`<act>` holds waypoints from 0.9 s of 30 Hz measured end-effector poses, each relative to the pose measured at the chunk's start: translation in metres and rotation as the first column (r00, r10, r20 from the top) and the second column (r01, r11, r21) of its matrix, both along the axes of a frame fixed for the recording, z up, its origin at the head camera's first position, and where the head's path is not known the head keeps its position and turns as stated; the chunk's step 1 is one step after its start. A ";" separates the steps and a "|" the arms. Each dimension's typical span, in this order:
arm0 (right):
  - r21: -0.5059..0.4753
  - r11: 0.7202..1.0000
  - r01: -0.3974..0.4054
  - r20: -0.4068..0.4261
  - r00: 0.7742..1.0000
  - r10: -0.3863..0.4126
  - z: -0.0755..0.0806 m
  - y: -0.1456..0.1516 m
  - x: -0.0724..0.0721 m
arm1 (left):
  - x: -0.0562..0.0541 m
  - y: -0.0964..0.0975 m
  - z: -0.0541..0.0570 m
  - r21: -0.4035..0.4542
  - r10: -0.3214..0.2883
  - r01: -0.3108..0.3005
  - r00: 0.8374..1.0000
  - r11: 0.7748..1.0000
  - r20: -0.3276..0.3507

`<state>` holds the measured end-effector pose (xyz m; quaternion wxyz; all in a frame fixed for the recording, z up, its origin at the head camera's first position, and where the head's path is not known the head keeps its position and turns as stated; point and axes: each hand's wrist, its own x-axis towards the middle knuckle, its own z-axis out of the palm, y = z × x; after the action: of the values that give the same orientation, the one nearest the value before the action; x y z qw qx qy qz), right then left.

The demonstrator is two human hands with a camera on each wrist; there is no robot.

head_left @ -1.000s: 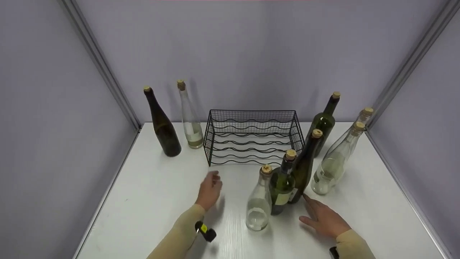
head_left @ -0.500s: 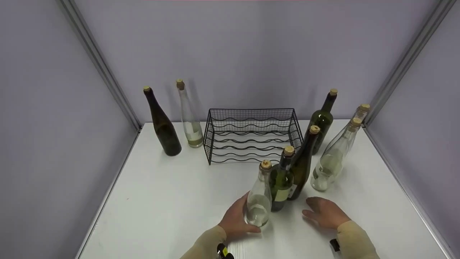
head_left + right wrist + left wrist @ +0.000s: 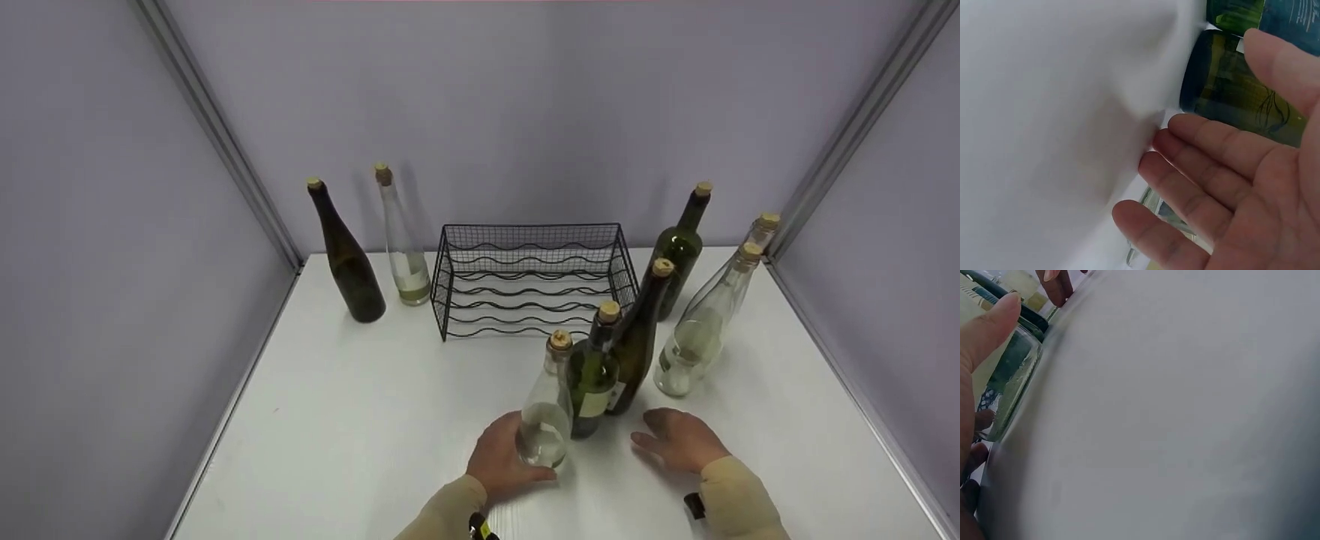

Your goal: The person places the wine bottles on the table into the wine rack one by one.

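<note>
My left hand (image 3: 504,459) grips the lower part of a corked clear glass bottle (image 3: 546,424), which stands upright at the near middle of the white table. In the left wrist view the thumb (image 3: 995,329) lies along the near side of the glass, with fingertips behind it. Beside it stand a corked green wine bottle (image 3: 591,379) with a pale label and a taller dark brown bottle (image 3: 634,356). My right hand (image 3: 681,441) is just right of their bases, holding nothing. Its fingers look relaxed in the right wrist view, close to the brown bottle's base (image 3: 1213,84).
A black wire bottle rack (image 3: 525,306) with wavy rows sits at the back middle. Left of it stand a dark bottle (image 3: 352,270) and a clear bottle (image 3: 409,266). To the right are a green bottle (image 3: 679,247) and two clear bottles, the nearer clear bottle (image 3: 697,337) overlapping the other.
My left hand has moved right and towards me from in front of the rack and closed round the clear bottle. My right hand has drawn slightly away from the brown bottle, its fingers more bent.
</note>
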<state>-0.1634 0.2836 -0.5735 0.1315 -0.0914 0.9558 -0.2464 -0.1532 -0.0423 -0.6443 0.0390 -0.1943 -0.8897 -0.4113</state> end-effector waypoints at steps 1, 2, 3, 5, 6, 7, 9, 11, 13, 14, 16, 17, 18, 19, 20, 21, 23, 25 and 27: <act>-0.005 1.000 0.003 0.000 1.000 -0.003 0.000 -0.001 0.000 | 0.000 -0.001 0.000 -0.002 0.004 -0.004 1.000 1.000 0.001; -0.010 1.000 0.008 0.000 1.000 -0.008 -0.001 -0.001 0.000 | 0.001 -0.002 0.000 -0.005 0.010 -0.010 1.000 1.000 0.001; -0.017 1.000 0.009 -0.001 1.000 -0.009 -0.002 -0.002 0.000 | 0.001 -0.002 0.000 -0.005 0.014 -0.014 1.000 1.000 -0.001; -0.028 0.999 0.023 0.005 1.000 -0.023 -0.004 -0.002 0.000 | 0.002 -0.004 -0.001 -0.005 0.016 -0.016 1.000 1.000 -0.003; -0.032 0.999 0.033 0.013 0.999 -0.033 -0.005 -0.002 0.001 | 0.002 -0.004 -0.001 -0.007 0.017 -0.017 1.000 1.000 -0.006; -0.035 0.998 0.044 0.020 0.999 -0.043 -0.006 -0.002 0.002 | 0.002 -0.004 -0.002 -0.009 0.018 -0.019 1.000 1.000 -0.009; -0.042 0.998 0.051 0.025 0.998 -0.050 -0.007 -0.002 0.003 | 0.003 -0.004 -0.001 -0.004 0.019 -0.019 1.000 1.000 -0.013; -0.041 0.998 0.056 0.025 0.998 -0.055 -0.008 -0.002 0.004 | 0.003 -0.004 0.000 0.004 0.019 -0.019 1.000 1.000 -0.010; -0.039 0.998 0.054 0.025 0.998 -0.054 -0.008 -0.001 0.004 | 0.002 -0.003 0.001 0.018 0.021 -0.021 1.000 1.000 0.002; -0.035 0.998 0.052 0.024 0.998 -0.051 -0.008 -0.001 0.004 | 0.002 -0.002 0.002 0.025 0.021 -0.021 1.000 0.999 0.006; -0.028 0.998 0.061 0.029 0.998 -0.060 -0.008 0.000 0.003 | 0.002 0.000 0.002 0.032 0.020 -0.021 0.999 0.999 0.027; -0.024 0.998 0.066 0.033 0.997 -0.065 -0.008 0.001 0.003 | 0.002 0.002 0.003 0.032 0.022 -0.023 0.999 0.999 0.034; -0.029 0.997 0.070 0.035 0.997 -0.069 -0.007 0.001 0.002 | 0.002 0.002 0.003 0.027 0.025 -0.026 0.999 0.999 0.039; -0.031 0.997 0.071 0.034 0.997 -0.070 -0.007 0.001 0.001 | 0.002 0.003 0.003 0.020 0.030 -0.031 0.999 0.999 0.043; -0.032 0.997 0.069 0.032 0.997 -0.068 -0.006 0.001 0.001 | 0.002 0.004 0.003 0.012 0.037 -0.037 0.998 0.999 0.044; -0.034 0.997 0.069 0.032 0.997 -0.068 -0.006 0.001 0.000 | 0.003 0.004 0.003 0.004 0.043 -0.043 0.998 0.999 0.047; -0.033 0.997 0.068 0.027 0.997 -0.067 -0.007 0.001 0.000 | 0.003 0.004 0.003 -0.011 0.051 -0.050 0.998 0.999 0.037; -0.030 0.997 0.068 0.022 0.997 -0.067 -0.008 0.001 0.000 | 0.003 0.004 0.004 -0.019 0.055 -0.054 0.998 0.998 0.029; -0.033 0.997 0.077 0.021 0.997 -0.076 -0.008 0.001 0.000 | 0.002 0.004 0.004 -0.018 0.055 -0.054 0.998 0.998 0.022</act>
<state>-0.1635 0.2848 -0.5811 0.1299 -0.0547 0.9530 -0.2683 -0.1515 -0.0385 -0.6399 0.0385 -0.1656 -0.8987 -0.4043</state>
